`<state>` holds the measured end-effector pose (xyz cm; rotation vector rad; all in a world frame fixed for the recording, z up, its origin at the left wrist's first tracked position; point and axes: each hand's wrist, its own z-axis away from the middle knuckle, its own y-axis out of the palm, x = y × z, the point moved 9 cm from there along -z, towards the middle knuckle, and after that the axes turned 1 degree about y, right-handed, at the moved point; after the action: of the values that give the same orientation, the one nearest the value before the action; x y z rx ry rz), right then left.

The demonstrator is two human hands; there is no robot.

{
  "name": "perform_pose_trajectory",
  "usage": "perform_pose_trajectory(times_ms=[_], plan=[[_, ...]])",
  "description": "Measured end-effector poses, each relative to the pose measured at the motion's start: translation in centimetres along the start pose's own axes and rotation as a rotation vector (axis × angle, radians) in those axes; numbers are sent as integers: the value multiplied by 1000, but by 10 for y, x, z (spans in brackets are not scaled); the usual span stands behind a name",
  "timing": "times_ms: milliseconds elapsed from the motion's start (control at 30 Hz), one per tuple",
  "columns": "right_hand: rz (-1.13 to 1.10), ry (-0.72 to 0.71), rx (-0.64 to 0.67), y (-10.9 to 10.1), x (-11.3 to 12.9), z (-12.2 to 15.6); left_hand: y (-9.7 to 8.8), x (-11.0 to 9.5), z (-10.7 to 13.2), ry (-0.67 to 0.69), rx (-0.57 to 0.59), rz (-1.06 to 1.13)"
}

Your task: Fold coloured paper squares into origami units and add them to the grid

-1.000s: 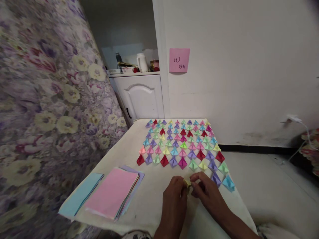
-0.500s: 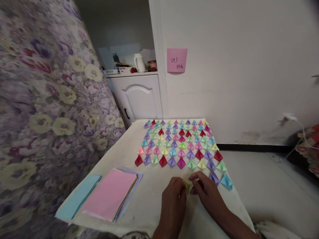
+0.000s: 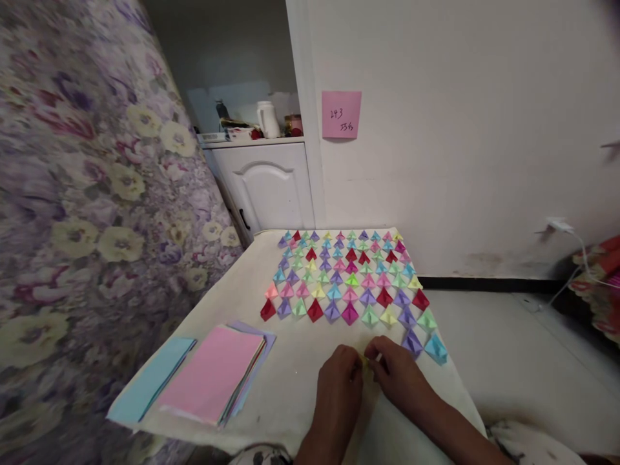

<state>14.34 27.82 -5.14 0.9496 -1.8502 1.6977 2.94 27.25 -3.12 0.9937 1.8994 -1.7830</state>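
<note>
My left hand (image 3: 340, 376) pinches a small yellow folded-paper piece (image 3: 365, 363), my right hand (image 3: 394, 369) nipping its other edge, likely to steady it over the cream cloth-covered worktop (image 3: 285, 413); beyond, multicoloured folded-paper diamonds (image 3: 349, 313) sit in spaced rows, probably so none get crushed

Bare forearms (image 3: 436, 416), dark-spotted pale clothing (image 3: 260, 454)
</note>
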Motion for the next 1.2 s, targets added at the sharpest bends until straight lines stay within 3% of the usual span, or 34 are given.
perform_pose_trajectory(times_ms=[467, 767, 1200], plan=[[562, 91, 110, 9, 4, -2, 34, 22, 1, -112, 149, -326], [371, 74, 89, 0, -1, -1, 40, 27, 2, -96, 138, -366], [427, 114, 151, 11, 1, 2, 34, 22, 5, -117, 202, -331]])
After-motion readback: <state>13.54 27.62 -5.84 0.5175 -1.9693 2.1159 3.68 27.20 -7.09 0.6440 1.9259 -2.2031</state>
